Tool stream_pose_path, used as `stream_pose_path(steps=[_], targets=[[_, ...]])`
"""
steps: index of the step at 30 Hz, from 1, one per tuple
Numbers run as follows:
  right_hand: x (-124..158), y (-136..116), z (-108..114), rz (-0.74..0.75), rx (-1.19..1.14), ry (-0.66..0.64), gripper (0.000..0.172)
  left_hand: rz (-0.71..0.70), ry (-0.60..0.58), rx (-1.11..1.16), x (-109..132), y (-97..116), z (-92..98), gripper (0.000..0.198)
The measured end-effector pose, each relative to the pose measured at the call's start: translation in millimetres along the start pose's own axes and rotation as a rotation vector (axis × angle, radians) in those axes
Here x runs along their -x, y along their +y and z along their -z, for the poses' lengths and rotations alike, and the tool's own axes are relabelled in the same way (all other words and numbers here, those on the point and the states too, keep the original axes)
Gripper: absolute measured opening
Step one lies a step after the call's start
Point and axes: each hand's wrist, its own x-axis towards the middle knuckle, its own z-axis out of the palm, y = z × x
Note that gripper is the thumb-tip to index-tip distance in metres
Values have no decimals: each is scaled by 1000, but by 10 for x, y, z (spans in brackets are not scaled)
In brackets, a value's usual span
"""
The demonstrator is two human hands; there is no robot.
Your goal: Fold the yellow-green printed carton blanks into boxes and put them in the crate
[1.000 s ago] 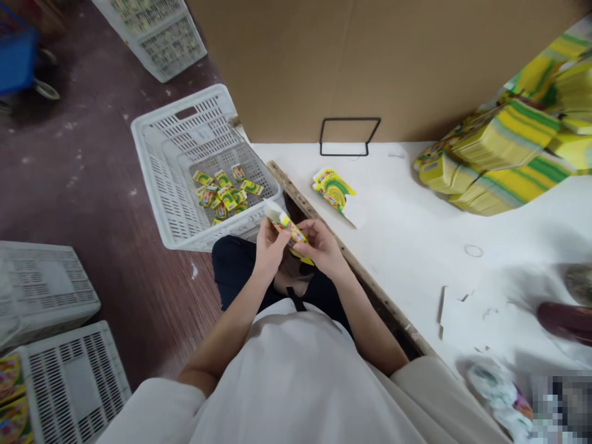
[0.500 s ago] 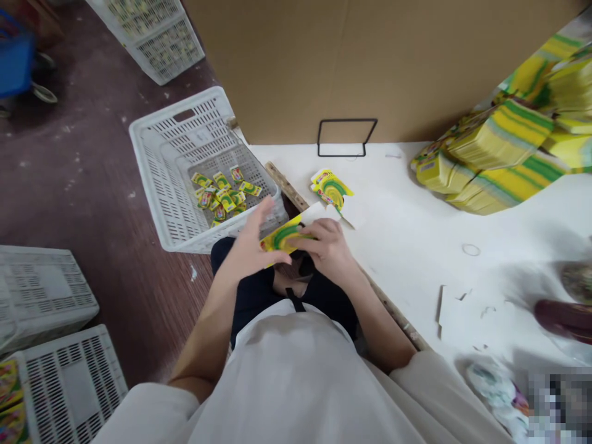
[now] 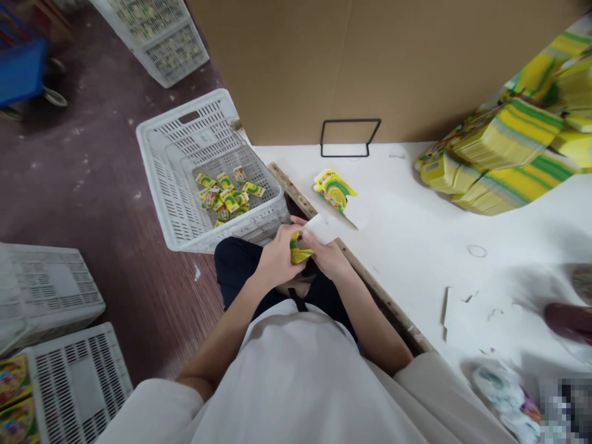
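Above my lap, both hands grip one yellow-green printed carton (image 3: 300,254) with a white flap (image 3: 322,229). My left hand (image 3: 280,254) wraps its near left side. My right hand (image 3: 329,258) holds the other side, below the flap. The carton is bent or partly folded, and my fingers hide much of it. Another flat carton (image 3: 335,190) lies on the white table (image 3: 398,246) just beyond my hands. To the left, a white plastic crate (image 3: 176,203) holds several small yellow-green boxes (image 3: 229,197).
Bundled flat cartons (image 3: 504,142) are piled at the table's right. A black wire frame (image 3: 350,139) stands against a large cardboard panel (image 3: 296,68). A rubber band (image 3: 476,251) lies on the table. More crates (image 3: 78,376) and a blue trolley (image 3: 21,71) occupy the floor on the left.
My left hand has closed in from an open pose onto the carton, towards my right hand. The carton has gone from long and flat to bent between both hands.
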Motion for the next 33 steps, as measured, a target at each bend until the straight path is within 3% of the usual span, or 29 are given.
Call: stream_pose_path(steps=[3,6,9,11,13,16,20,24,27,31,33], targets=[[30,-53,-5,72,81,-29,69,28,2,25,-19,-23,9,59],[53,-74,10,136,266,-42,66,50,2,43,-36,-62,-31,69],[50,-51,28,165,362,72,55,24,108,24,-42,-91,-100,85],[42,-21,48,187,396,178,54,41,127,-33,-37,-95,-107,80],[43,6,76,231,462,197,58,87,86,-79,-29,-93,-62,66],[58,23,145,291,605,31,58,110,31,-89,-20,-106,71,57],[43,-19,302,302,658,-142,31,90,-33,-98,-40,-148,235,54],[-20,-73,404,304,621,-248,24,33,-69,-137,-82,-137,284,52],[-40,-45,355,320,608,-173,30,67,-38,-211,-97,-88,254,55],[-12,70,229,330,523,-63,60,94,-7,-220,-66,-46,167,57],[-5,125,173,292,507,-1,55,104,5,-198,-45,-48,111,57]])
